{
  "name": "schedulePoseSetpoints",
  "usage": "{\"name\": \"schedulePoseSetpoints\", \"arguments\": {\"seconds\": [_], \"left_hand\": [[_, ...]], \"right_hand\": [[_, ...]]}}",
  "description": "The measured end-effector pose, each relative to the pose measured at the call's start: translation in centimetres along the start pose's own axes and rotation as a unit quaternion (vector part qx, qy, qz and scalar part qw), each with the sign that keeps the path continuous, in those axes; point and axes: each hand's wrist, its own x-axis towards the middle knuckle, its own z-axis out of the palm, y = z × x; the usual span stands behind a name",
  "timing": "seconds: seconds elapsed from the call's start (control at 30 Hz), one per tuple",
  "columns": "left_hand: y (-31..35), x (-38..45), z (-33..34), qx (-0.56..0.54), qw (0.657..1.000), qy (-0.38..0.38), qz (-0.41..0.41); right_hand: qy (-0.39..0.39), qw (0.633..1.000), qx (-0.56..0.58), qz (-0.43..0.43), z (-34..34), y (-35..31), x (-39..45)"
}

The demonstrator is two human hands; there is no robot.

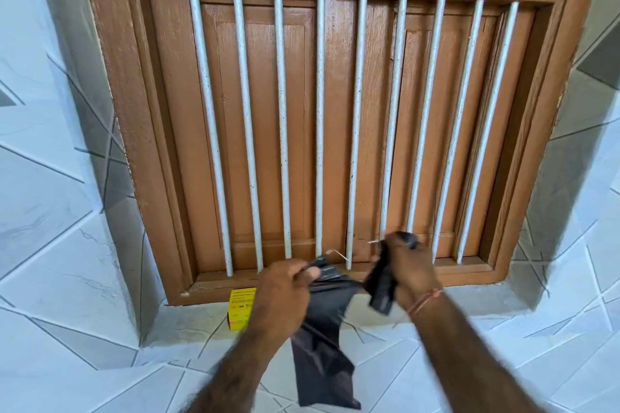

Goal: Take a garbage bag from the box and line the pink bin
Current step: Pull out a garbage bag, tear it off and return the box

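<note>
- Tiled wall [40,151] is seen at 9 o'clock; pale tiles with grey diagonal lines are noted, and the same pattern runs across the ledge [100,362] at 7 o'clock.
- Yellow box [241,308] is found on the ledge at about 7 o'clock from frame centre, just below the window frame [134,131] and partly covered by the left wrist. Print on it is too small to be read.
- Left hand [285,288] is placed low, left of centre, with fingers curled together and clamped on the top edge of the bag [322,345]. The thumb is pressed on the plastic.
- The bag, black and thin, is hung from the left hand toward 6 o'clock, crumpled and partly unfolded, over the ledge. A taut strip of it is stretched toward 3 o'clock to the roll [382,278].
- White bars [320,124], nine counted, are set upright across brown wooden shutters [265,131], which fill the frame from 12 o'clock down to the hands.
- Right hand [409,268] is held at 5 o'clock from centre, slightly higher than the left, fist closed around the roll of black plastic. A dark end is seen above the knuckles, another below the palm.
- A thin reddish thread [426,300] is worn on the right wrist.
- Pink bin is not in view.
</note>
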Motion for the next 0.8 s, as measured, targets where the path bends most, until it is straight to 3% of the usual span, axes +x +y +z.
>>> {"name": "schedulePoseSetpoints", "arguments": {"seconds": [0.03,0.1,0.2,0.3,0.4,0.47,0.53,0.6,0.67,0.8], "left_hand": [[-0.5,-0.1,-1.1,-0.007,0.999,0.031,-0.023],[-2.0,0.0,-3.6,-0.008,0.996,0.065,-0.06],[-3.1,0.2,-5.4,-0.043,0.993,0.023,-0.109],[-3.9,0.4,-6.0,-0.028,0.992,-0.033,-0.118],[-5.8,0.1,-6.6,0.158,0.974,-0.14,-0.086],[-7.4,-0.9,-6.1,0.345,0.914,-0.196,-0.08],[-8.8,-1.8,-5.1,0.479,0.862,-0.159,-0.052],[-9.3,-1.9,-3.9,0.513,0.853,-0.088,0.02],[-9.2,-1.0,-2.9,0.526,0.845,-0.069,0.065],[-7.6,1.7,-1.5,0.475,0.855,-0.161,0.131]], "right_hand": [[0.038,0.999,0.01,-0.006,-1.5,-1.0,1.0],[0.035,0.998,0.047,-0.023,-3.9,-2.6,2.2],[-0.028,0.997,0.062,-0.021,-4.5,-2.9,2.4],[-0.018,0.996,0.069,0.051,-4.2,-1.1,2.6],[0.023,0.982,0.127,0.138,-4.5,1.2,2.9],[0.01,0.967,0.165,0.192,-4.4,2.2,2.4],[-0.027,0.958,0.185,0.217,-4.0,3.1,1.6],[-0.053,0.957,0.193,0.208,-3.5,3.9,1.1],[-0.089,0.962,0.186,0.178,-3.0,5.0,0.9],[-0.146,0.97,0.144,0.133,-2.1,5.9,0.8]]}}
